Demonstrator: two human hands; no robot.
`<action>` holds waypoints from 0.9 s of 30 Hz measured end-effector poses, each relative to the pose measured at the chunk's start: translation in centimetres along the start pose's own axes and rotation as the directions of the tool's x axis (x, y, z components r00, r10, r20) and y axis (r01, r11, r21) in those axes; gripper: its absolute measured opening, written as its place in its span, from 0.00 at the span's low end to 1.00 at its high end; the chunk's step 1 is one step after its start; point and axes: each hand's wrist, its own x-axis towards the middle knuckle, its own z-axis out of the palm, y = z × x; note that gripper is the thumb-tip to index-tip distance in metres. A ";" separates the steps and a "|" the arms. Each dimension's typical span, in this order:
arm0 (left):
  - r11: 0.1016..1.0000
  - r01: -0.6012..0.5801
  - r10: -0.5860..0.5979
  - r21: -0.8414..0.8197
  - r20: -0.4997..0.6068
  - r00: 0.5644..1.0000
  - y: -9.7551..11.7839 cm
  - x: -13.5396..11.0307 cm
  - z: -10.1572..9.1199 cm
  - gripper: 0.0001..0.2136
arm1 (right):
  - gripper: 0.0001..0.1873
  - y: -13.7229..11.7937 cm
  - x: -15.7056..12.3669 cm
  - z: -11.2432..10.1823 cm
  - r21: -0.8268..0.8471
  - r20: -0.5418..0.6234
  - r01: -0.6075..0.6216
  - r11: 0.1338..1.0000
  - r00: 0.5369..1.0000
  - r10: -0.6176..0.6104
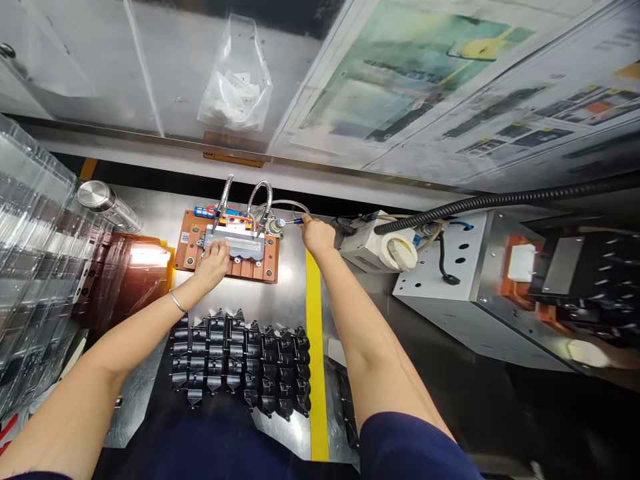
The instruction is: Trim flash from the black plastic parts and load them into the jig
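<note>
My left hand [213,263] rests with curled fingers on the grey metal block [240,245] of an orange-brown fixture plate [193,250] on the steel bench; whether it holds a part is hidden. My right hand [316,235] is closed on a small blue-tipped lever or switch [293,221] beside a round knob [274,228] at the fixture's right. Flexible metal hoses [260,193] rise from the block. Several black plastic parts [240,360] lie in rows near me, between my forearms.
Clear plastic trays [35,253] are stacked at the left, with a steel cylinder [107,205] and dark brown trays [120,280] beside them. A grey machine box [465,287] with a corrugated black hose [500,200] stands at the right. A yellow stripe [316,353] runs down the bench.
</note>
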 end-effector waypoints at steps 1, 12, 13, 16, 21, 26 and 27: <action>1.000 0.003 -0.003 0.003 0.001 1.000 0.0 0.0 0.0 0.25 | 0.20 0.0 -0.4 0.0 0.003 0.015 -0.010 1.000 1.000 0.010; 1.000 -0.010 0.010 -0.003 0.006 1.000 -0.9 -0.2 -0.7 0.22 | 0.23 -2.9 -6.3 -0.5 0.224 -0.024 -0.096 0.970 0.994 0.104; 1.000 -0.016 0.016 -0.003 -0.002 1.000 -1.0 -0.3 -0.7 0.21 | 0.23 -3.2 -6.7 -0.5 0.254 -0.058 -0.072 0.965 0.994 0.090; 0.999 -0.033 0.033 -0.002 -0.024 0.999 -1.3 -0.4 -0.8 0.22 | 0.23 -3.4 -6.9 -0.4 0.288 -0.106 -0.067 0.955 0.989 0.101; 1.000 -0.003 0.003 -0.010 -0.006 1.000 -1.1 -0.3 -0.9 0.23 | 0.20 -1.3 -4.3 0.4 0.273 -0.066 -0.090 0.958 0.991 0.112; 0.999 0.003 -0.002 -0.042 0.023 1.000 -0.7 -0.3 -1.3 0.22 | 0.19 0.7 -2.4 0.1 0.330 -0.075 -0.032 0.943 0.995 0.059; 0.998 0.011 -0.010 -0.066 0.016 1.000 -0.7 -0.3 -1.5 0.22 | 0.18 0.7 -2.4 -0.1 0.357 -0.077 -0.028 0.934 0.995 0.059</action>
